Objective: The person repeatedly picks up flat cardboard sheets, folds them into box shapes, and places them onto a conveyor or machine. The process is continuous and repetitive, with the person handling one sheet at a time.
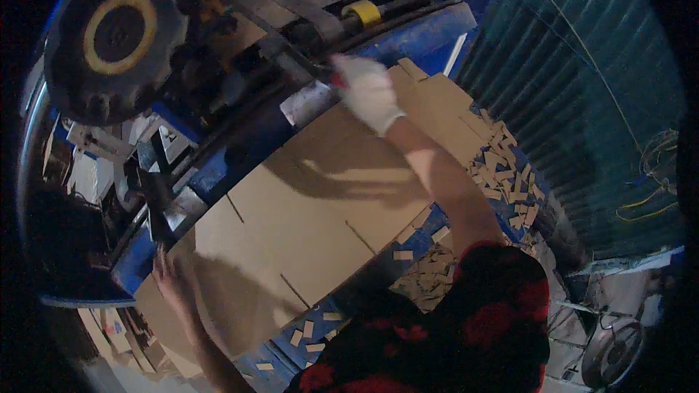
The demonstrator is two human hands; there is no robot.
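Observation:
A long flat brown cardboard sheet point(313, 225) with several slots cut in it lies along the front of a blue machine point(240, 160). My left hand point(173, 276), bare, rests on the sheet's left end beside a dark metal piece, with its fingers stretched forward. Over the far right part of the sheet is my right hand point(368, 94), in a white glove and smeared by motion. It is near the machine's front bar, and a red patch shows at its fingers. Whether it grips anything is not visible.
A large dark scalloped wheel point(116, 35) with a yellow ring stands at the upper left. Small cardboard offcuts point(502, 171) are heaped on the right and below the sheet. Beyond them rises a green corrugated wall point(582, 87). A round fan point(614, 349) sits at the lower right.

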